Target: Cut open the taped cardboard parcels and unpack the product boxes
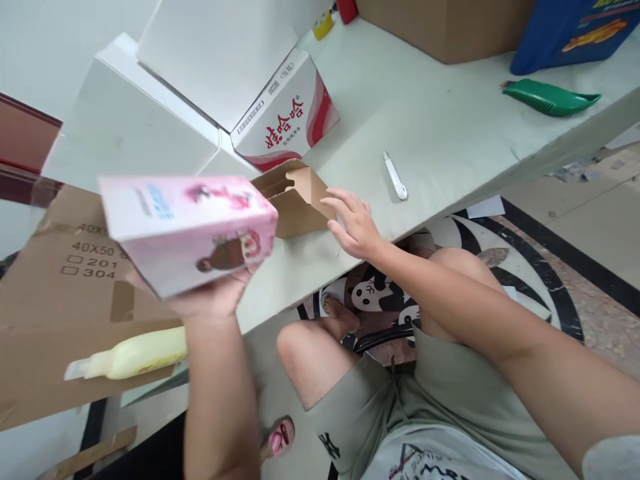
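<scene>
A pink and white printed box rests in my left hand, which grips it from below, raised over the left part of the table. The hand's fingers are mostly hidden behind the box. My right hand has its fingers spread at the right side of an open brown cardboard box. Its fingertips are near or touching that box; I cannot tell which. The pink box covers part of the brown one. A white utility knife lies on the table, right of my right hand.
On the pale table stand a white and red carton, a big brown carton and a blue container. A green-handled tool lies near the right. At left, a yellow bottle lies on a large cardboard box.
</scene>
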`<state>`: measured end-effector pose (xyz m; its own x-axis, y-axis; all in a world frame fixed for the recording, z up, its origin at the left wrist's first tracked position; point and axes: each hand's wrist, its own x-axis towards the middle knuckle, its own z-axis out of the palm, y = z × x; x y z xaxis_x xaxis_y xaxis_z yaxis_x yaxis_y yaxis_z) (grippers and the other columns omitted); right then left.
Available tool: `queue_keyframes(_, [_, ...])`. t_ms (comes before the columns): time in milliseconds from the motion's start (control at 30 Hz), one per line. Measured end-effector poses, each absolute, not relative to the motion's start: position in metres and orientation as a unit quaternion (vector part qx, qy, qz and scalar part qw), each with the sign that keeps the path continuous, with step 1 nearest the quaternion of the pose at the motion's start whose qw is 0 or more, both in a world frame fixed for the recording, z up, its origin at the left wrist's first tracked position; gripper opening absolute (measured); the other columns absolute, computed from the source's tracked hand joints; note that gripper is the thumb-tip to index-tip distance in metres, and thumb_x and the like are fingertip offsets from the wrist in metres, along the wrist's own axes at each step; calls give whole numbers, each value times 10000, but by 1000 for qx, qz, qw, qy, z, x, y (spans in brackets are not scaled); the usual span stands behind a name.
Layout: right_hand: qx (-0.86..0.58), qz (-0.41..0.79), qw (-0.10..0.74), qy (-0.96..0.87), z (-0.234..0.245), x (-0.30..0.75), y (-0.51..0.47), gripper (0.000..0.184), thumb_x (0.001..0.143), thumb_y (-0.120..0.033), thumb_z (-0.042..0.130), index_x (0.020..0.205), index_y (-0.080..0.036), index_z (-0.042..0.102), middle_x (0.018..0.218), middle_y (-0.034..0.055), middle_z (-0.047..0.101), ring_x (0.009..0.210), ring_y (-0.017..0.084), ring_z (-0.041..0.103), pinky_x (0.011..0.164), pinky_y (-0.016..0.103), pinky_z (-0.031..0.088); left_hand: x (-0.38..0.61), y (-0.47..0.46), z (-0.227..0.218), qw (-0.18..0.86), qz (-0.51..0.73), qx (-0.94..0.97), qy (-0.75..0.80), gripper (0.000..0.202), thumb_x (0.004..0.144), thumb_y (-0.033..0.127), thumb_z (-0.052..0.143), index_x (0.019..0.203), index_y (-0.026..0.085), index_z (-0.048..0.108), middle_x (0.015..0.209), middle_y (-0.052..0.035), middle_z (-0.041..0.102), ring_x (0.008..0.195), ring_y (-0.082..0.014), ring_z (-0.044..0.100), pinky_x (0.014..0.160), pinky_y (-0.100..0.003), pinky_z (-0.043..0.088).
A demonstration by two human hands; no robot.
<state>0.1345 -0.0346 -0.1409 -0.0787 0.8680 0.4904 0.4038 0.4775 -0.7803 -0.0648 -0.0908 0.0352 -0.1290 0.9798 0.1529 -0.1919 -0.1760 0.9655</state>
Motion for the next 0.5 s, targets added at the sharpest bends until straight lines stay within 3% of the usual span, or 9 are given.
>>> queue_keyframes(100, [-370,201,521,-743,-145,137,-59,537,972,-485,459,1424,-202,524,1481,173,552,1415,323,502,1130,521,403,-60,-131,-23,527,640,325,455,863,693,875,626,1337,301,631,1486,-120,608,1491,-467,406,955,-613,587])
queue_keyframes(233, [-278,221,442,-824,-160,119,-90,778,861,-645,639,1509,-265,435,1562,191,434,1455,375,439,1116,566,418,-44,-164,-83,560,654,189,473,710,721,715,646,1283,282,673,1318,-120,697,1245,-383,632,804,-459,620])
queue_keyframes(333, [-284,265,404,-828,-175,102,-99,892,773,-565,767,1538,-317,382,1563,180,372,1445,402,411,1125,614,422,-29,-172,-101,536,658,138,511,643,750,701,622,1197,247,704,1139,-105,739,1000,-285,695,711,-348,580])
queue_keyframes(433, [-307,310,447,-781,-180,99,-95,927,788,-476,764,1575,-320,301,1444,165,429,1356,370,471,1128,616,446,-28,-176,-110,544,628,139,539,632,752,753,670,1145,259,689,1114,-77,731,971,-227,684,762,-309,569])
queue_keyframes(500, [-294,368,468,-748,-177,104,-91,944,825,-544,738,1599,-337,239,1426,150,454,1321,349,509,1127,608,466,-36,-178,-117,520,627,204,543,640,693,723,792,1132,277,656,1160,-61,718,1048,-223,677,862,-318,570])
